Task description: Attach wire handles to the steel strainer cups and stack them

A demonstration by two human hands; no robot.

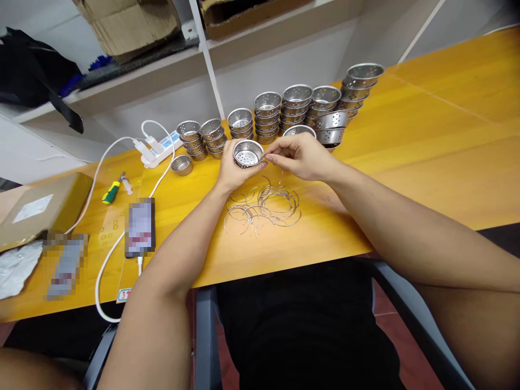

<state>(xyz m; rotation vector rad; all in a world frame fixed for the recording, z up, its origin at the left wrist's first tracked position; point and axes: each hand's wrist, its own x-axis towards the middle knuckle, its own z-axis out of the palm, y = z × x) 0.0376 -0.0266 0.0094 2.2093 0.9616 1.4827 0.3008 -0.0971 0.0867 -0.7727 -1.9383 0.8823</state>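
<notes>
My left hand is closed around a small perforated metal cup, held above the table with its open top tilted towards me. At the cup's right rim, my right hand pinches a thin curved metal wire, part of which shows below the fingers. Whether the wire passes through a hole in the cup I cannot tell. Under both hands lies a loose heap of curved wires on the yellow table.
Stacks of perforated cups line the back, with a taller leaning stack at right. One small cup stands alone. To the left are a power strip, white cable, phone, screwdriver and cardboard box.
</notes>
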